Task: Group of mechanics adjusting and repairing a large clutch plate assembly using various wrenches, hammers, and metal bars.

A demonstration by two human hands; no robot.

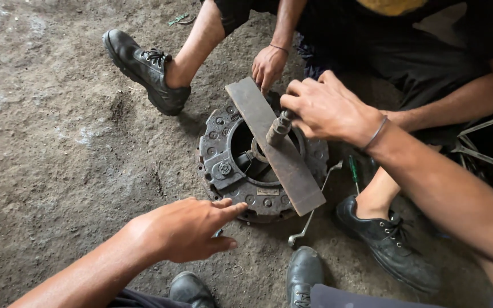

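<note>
Clutch pressure plate on dirt floor: heavy, rigid; grip its rim. Right hand clenches bolt through flat steel bar; left hand open, index fingertip at rim.

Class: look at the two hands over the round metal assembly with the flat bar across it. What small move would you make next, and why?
Probably press the left hand down on the rim of the round metal assembly. It is open, its fingertips just at the edge, while the right hand grips the tool handle that passes through the flat bar. Steadying the rim likely stops the assembly shifting on the dirt floor.
</note>
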